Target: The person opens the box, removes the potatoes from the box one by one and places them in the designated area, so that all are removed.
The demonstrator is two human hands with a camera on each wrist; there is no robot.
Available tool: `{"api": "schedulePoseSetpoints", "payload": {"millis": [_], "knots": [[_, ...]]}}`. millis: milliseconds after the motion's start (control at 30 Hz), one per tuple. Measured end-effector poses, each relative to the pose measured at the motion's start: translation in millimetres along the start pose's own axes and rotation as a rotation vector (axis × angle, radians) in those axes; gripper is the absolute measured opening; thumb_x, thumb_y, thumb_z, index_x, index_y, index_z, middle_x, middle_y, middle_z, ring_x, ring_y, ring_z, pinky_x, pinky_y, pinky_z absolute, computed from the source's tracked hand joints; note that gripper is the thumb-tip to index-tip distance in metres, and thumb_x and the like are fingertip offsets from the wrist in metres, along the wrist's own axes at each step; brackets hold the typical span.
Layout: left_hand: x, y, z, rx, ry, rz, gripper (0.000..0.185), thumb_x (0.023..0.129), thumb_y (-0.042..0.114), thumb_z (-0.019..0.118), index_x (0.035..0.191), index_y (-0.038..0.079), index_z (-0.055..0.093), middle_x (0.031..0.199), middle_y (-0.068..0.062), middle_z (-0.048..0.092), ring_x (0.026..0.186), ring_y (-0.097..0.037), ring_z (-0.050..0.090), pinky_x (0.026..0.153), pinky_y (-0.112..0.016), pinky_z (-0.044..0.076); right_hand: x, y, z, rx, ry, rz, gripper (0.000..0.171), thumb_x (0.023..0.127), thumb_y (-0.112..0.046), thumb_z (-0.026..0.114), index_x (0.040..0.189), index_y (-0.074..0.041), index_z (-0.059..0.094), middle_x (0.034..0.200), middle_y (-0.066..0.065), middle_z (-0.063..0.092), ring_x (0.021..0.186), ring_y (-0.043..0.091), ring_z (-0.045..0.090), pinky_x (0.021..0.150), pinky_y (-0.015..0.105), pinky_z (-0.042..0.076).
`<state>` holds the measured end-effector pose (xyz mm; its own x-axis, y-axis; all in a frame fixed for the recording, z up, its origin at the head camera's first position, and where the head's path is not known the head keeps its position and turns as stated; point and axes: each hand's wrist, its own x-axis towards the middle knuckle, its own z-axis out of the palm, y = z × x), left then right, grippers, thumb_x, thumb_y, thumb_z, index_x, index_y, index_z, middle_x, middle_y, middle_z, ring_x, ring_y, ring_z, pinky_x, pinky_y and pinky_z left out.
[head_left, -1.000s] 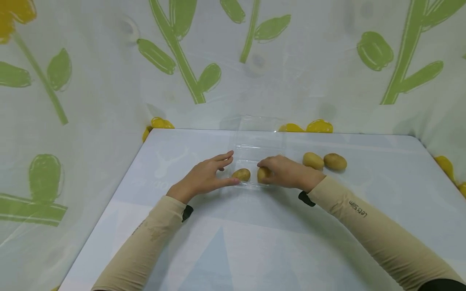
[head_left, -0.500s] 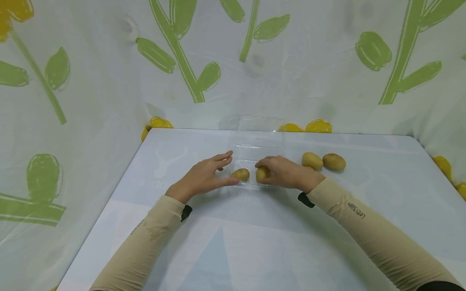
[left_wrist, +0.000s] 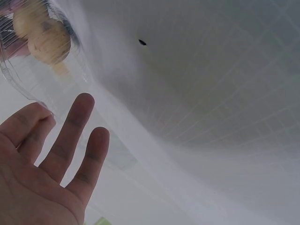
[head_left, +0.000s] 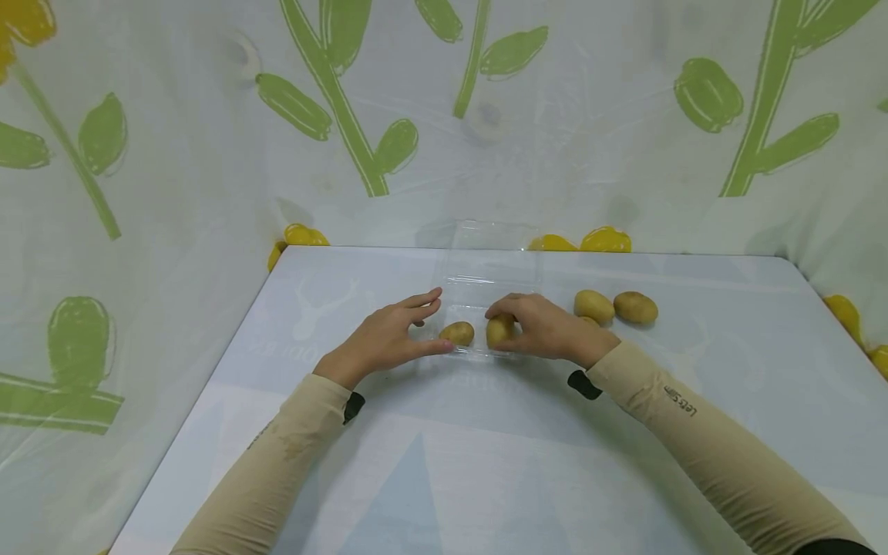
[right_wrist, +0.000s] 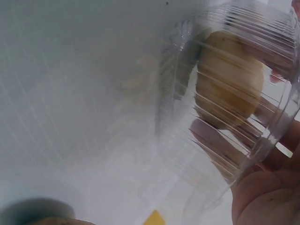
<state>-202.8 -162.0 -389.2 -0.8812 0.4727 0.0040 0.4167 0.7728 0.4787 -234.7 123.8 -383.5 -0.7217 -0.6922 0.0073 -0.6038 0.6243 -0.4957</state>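
Both hands remain nearly stationary; only the right hand has shifted slightly left. Its fingers curl around a potato inside the clear plastic tray. Left hand lies open, fingers straight, against the tray beside a second potato.

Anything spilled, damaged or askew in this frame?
Nothing stands out. The clear tray sits flat on the table, one potato inside, another gripped by the right hand; two more potatoes lie beside it.
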Motion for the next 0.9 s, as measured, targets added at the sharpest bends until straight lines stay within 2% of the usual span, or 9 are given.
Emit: {"api": "schedulePoseSetpoints", "payload": {"millis": [267, 433, 733, 900], "knots": [[-0.7, 1.2, -2.1, 0.008, 0.007, 0.001, 0.092, 0.085, 0.072, 0.065, 0.153, 0.012, 0.045, 0.162, 0.015, 0.031, 0.143, -0.018, 0.042, 0.111, -0.046, 0.041, -3, 1, 1, 0.03, 0.082, -0.023, 0.05, 0.082, -0.023, 0.087, 0.124, -0.004, 0.069, 0.125, 0.006, 0.067, 0.118, 0.024, 0.06, 0.104, 0.043, 0.048], [0.2, 0.9, -1.7, 0.011, 0.005, 0.001, 0.092, 0.086, 0.072, 0.065, 0.153, 0.012, 0.045, 0.162, 0.015, 0.031, 0.139, -0.018, 0.047, 0.11, -0.044, 0.042, -8, 4, 0, 0.034, 0.138, -0.015, 0.053, 0.08, -0.028, 0.089, 0.124, -0.007, 0.069, 0.131, 0.007, 0.065, 0.123, 0.026, 0.059, 0.105, 0.044, 0.048], [0.0, 0.5, -1.0, 0.008, 0.011, -0.008, 0.094, 0.084, 0.073, 0.066, 0.156, 0.017, 0.042, 0.162, 0.014, 0.032, 0.122, -0.017, 0.062, 0.106, -0.044, 0.046, -19, 7, -10, 0.023, 0.392, -0.194, 0.048, 0.078, -0.018, 0.09, 0.12, -0.007, 0.068, 0.132, 0.009, 0.063, 0.12, 0.024, 0.062, 0.1, 0.04, 0.052], [0.1, -0.1, 0.2, 0.002, 0.014, -0.008, 0.094, 0.084, 0.072, 0.066, 0.156, 0.018, 0.041, 0.162, 0.014, 0.032, 0.118, -0.016, 0.065, 0.104, -0.045, 0.047, -31, 2, -22, 0.024, 0.47, -0.183, 0.05, 0.078, -0.019, 0.09, 0.121, -0.01, 0.068, 0.135, 0.004, 0.061, 0.121, 0.022, 0.06, 0.099, 0.04, 0.052]]}}
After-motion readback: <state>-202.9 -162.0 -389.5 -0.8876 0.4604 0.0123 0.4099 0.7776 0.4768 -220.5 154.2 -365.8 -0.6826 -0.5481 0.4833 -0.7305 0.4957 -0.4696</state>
